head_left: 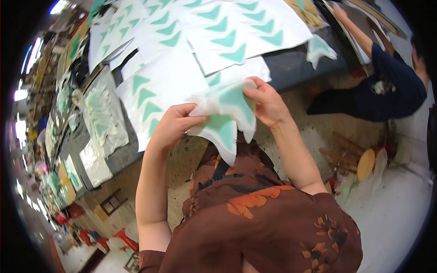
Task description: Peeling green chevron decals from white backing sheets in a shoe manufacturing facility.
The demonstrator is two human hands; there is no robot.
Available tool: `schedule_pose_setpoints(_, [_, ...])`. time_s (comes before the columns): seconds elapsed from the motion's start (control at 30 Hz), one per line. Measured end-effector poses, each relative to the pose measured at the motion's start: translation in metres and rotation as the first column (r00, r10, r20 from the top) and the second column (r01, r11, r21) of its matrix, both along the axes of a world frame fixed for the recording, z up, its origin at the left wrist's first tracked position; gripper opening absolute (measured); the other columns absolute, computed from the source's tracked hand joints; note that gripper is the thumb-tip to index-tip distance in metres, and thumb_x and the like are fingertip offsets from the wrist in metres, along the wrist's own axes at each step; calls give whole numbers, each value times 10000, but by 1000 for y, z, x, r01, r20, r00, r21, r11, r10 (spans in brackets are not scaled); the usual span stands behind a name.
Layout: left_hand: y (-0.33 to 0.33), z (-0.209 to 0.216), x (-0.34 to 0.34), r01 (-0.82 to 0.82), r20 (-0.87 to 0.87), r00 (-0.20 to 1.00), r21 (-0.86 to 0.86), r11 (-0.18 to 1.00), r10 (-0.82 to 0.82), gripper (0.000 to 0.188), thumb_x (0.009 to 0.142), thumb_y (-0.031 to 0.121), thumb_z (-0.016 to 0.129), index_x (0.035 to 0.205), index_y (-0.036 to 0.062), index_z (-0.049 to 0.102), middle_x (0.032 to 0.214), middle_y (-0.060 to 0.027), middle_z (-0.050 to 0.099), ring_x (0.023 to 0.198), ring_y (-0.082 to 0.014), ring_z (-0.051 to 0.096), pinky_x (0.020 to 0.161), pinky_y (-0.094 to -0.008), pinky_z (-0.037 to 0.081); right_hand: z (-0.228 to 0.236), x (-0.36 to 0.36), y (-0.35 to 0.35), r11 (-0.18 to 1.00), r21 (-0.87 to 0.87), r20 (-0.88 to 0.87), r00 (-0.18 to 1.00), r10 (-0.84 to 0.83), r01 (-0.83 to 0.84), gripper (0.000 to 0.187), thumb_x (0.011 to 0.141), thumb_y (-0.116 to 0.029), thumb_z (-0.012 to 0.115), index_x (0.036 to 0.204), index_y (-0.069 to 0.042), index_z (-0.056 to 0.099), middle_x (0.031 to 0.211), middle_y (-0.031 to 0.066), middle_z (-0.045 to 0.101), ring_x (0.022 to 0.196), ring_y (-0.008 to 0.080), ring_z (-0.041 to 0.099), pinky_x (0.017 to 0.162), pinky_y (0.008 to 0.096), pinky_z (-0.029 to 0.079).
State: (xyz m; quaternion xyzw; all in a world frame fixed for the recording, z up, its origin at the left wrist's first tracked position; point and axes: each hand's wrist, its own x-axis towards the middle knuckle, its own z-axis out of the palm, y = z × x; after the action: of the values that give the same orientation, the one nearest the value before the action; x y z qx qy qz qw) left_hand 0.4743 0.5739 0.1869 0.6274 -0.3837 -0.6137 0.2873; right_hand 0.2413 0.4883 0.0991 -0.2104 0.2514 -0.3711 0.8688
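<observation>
Over the table's front edge I hold white cut-out material bearing green shapes, with curved, pointed outlines. My left hand pinches it by its left side, thumb on top. The lower white-and-green cut-out hangs down to a point below that hand. My right hand grips the upper white-and-green cut-out between thumb and fingers at its top right. The two overlap in the middle; I cannot tell whether they are separate or layers of one piece. Just beyond lie white sheets with rows of green curved chevrons.
A dark-topped table carries the sheets. At its right edge lies another cut-out. Crumpled plastic bags lie at the left. A person in dark clothing reaches over the table at right. Wooden stools stand on the floor.
</observation>
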Motion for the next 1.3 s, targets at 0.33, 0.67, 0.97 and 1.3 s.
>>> schedule_pose_setpoints(0.33, [64, -39, 34, -84, -287, 956, -79, 993, 58, 254, 813, 106, 682, 1054, 23, 690, 934, -10, 679, 884, -75, 582, 798, -238, 461, 25, 38, 9, 880, -263, -281, 903, 324, -397, 319, 787, -2, 684, 1079, -49, 564, 957, 13, 610, 887, 124, 586, 819, 265, 471])
schedule_pose_setpoints(0.67, [114, -25, 97, -286, -188, 946, -96, 953, 265, 168, 829, 118, 697, 970, 27, 693, 866, 11, 660, 852, -67, 577, 771, -223, 448, 56, 130, 20, 622, -545, -367, 827, 426, -562, 130, 849, 26, 643, 939, -37, 573, 922, 35, 648, 853, 122, 592, 796, 254, 465])
schedule_pose_setpoints(0.97, [125, -7, 196, -197, -116, 980, -420, 886, 163, 140, 831, 104, 699, 960, 49, 706, 898, -41, 691, 870, -119, 627, 798, -258, 480, 94, 217, 41, -180, -975, -144, 987, 70, -130, 149, 752, 69, 652, 818, -52, 593, 813, 123, 693, 730, 268, 688, 661, 326, 559])
schedule_pose_setpoints(1.3, [145, -3, 305, 103, 349, 899, -756, 646, 265, 172, 781, 123, 693, 951, 122, 669, 875, -36, 640, 889, -280, 583, 916, -390, 432, 85, 323, 61, 124, -966, -217, 973, 82, -225, 135, 814, 70, 632, 877, -37, 579, 901, 176, 690, 834, 292, 677, 771, 362, 542])
